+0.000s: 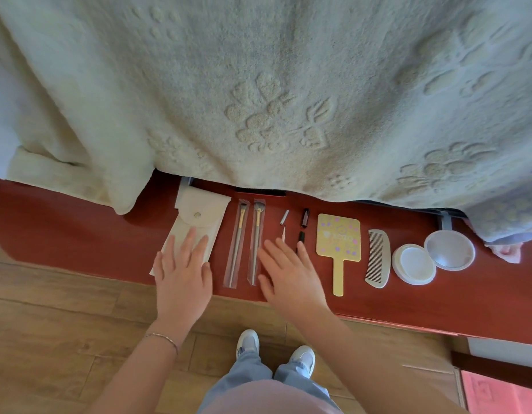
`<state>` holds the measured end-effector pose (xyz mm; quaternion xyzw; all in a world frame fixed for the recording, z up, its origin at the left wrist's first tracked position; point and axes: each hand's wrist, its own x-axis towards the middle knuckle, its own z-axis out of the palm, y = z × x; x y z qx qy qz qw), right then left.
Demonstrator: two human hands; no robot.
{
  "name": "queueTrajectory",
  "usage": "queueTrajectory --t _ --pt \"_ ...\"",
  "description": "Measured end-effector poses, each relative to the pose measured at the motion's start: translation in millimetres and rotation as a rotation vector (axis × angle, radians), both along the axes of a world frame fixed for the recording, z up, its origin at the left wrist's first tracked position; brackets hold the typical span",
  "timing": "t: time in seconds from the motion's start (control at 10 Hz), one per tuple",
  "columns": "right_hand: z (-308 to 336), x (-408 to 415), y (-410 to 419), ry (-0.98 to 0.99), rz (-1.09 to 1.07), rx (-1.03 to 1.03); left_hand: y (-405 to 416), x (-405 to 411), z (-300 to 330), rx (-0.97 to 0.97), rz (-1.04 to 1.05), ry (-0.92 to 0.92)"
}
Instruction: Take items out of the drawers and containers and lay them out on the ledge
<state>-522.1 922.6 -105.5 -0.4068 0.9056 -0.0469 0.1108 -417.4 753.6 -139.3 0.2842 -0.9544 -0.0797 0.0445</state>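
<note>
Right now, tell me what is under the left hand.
The left hand lies flat, open, on the white snap pouch, covering its lower end on the red ledge. Whatever the pouch holds is hidden.

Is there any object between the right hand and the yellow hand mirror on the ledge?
Yes, partly. The black tube and its cap lie between the right hand and the yellow hand mirror on the ledge. Nearer the front edge, beside the mirror's handle, nothing visible lies between.

Red ledge (408, 297), cream flower-embossed blanket (258, 85), yellow mirror (338, 234) with purple dots, white pouch (196, 222), silver comb (377, 258)
</note>
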Motion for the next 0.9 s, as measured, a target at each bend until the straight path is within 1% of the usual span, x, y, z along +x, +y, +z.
queueTrajectory --t 0.1,0.3,0.4,0.6,0.7,0.8,0.9 --pt "-1.9 13.1 -16.6 -0.024 0.095 0.016 -11.0 7.5 -5.8 0.054 0.044 -0.068" --pt "3.6 15.3 -34.8 -0.057 0.154 0.021 -0.8 1.3 -1.7 0.031 0.009 -0.089" --pt "5.2 14.0 -35.3 -0.029 0.139 0.006 0.0 -2.3 -4.0 0.027 0.008 -0.078" --pt "5.3 13.4 -33.6 -0.030 0.111 0.045 -3.7 -2.4 -4.4 0.008 -0.026 -0.071" --pt "10.8 10.3 -23.3 -0.035 0.069 0.044 -2.0 -4.4 2.3 -0.063 -0.102 -0.010" --pt "24.1 -0.9 4.8 -0.018 -0.089 -0.020 9.9 -13.7 20.5 -0.103 -0.285 0.060" --pt "41.1 -15.2 51.1 0.039 -0.270 -0.012 23.5 -29.5 40.6 -0.035 -0.398 0.110"
